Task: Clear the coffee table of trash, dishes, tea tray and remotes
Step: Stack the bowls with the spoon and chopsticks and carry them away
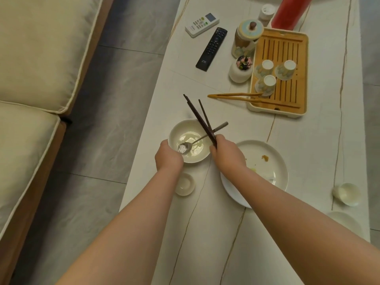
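My left hand (168, 156) grips the near rim of a white bowl (186, 128) that holds a metal spoon (185, 148), its handle sticking out to the right. My right hand (226, 153) is closed on a pair of dark chopsticks (197, 116) that point up and away over the bowl. Under my right forearm lies a soiled white plate (265, 159). A small white dish (185, 184) sits just below my left wrist. Farther back are a black remote (211, 49), a white remote (202, 24) and a bamboo tea tray (281, 48) with three upturned cups.
Wooden tongs (232, 96) rest against the tray's near corner. A lidded jar (246, 38), a small white pot (240, 72), a white bottle (266, 14) and a red container (290, 13) stand behind. A tipped cup (346, 194) lies at right. A beige sofa (30, 79) is left.
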`<action>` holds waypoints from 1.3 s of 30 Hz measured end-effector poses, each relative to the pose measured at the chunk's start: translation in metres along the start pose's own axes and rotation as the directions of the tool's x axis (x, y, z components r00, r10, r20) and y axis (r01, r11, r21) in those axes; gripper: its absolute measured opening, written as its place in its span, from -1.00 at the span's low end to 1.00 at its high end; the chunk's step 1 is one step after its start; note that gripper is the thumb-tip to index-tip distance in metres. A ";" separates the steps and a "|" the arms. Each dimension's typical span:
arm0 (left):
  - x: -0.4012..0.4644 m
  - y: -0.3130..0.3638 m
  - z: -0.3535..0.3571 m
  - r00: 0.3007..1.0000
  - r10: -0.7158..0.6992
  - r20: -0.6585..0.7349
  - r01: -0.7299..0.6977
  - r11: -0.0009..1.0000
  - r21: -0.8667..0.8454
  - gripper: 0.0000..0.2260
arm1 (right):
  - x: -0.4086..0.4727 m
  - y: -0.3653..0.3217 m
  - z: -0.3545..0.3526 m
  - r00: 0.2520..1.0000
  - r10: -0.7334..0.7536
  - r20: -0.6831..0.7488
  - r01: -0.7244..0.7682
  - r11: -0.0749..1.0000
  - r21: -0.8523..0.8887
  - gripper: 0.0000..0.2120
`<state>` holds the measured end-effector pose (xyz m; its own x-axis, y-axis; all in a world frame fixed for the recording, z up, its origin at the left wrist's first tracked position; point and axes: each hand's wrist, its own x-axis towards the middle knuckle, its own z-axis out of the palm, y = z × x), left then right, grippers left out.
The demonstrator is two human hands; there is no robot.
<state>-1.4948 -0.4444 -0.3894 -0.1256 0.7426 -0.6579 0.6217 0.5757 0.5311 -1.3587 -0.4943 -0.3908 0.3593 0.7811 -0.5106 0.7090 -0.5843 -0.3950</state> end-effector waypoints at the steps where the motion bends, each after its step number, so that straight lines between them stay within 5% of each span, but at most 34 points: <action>1: -0.001 0.001 0.001 1.000 -0.002 -0.007 0.002 0.999 -0.036 -0.66 | -0.001 0.001 0.001 1.000 -0.003 -0.007 0.003 0.999 0.038 -0.80; 10: -0.050 0.020 0.014 0.997 0.081 0.002 -0.080 0.985 -0.154 -0.64 | -0.036 0.030 -0.032 0.991 -0.003 -0.137 0.028 0.982 0.186 -0.82; 22: -0.176 0.036 0.097 0.973 0.055 0.225 -0.016 0.985 -0.170 -0.57 | -0.142 0.143 -0.091 0.939 0.268 -0.218 -0.196 0.933 0.303 -0.78; 32: -0.262 0.012 0.175 0.895 0.057 0.442 -0.051 0.998 -0.026 -0.74 | -0.221 0.243 -0.091 0.834 0.514 -0.201 -0.430 0.833 0.348 -0.84; 39: -0.278 -0.007 0.219 0.897 0.086 0.433 -0.168 0.974 0.155 -0.81 | -0.229 0.287 -0.079 0.817 0.545 -0.188 -0.466 0.816 0.342 -0.85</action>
<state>-1.2952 -0.7292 -0.3271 0.2757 0.5671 -0.7762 0.7459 0.3831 0.5448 -1.1896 -0.8238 -0.3273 0.7940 0.3614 -0.4889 0.2039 -0.9159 -0.3458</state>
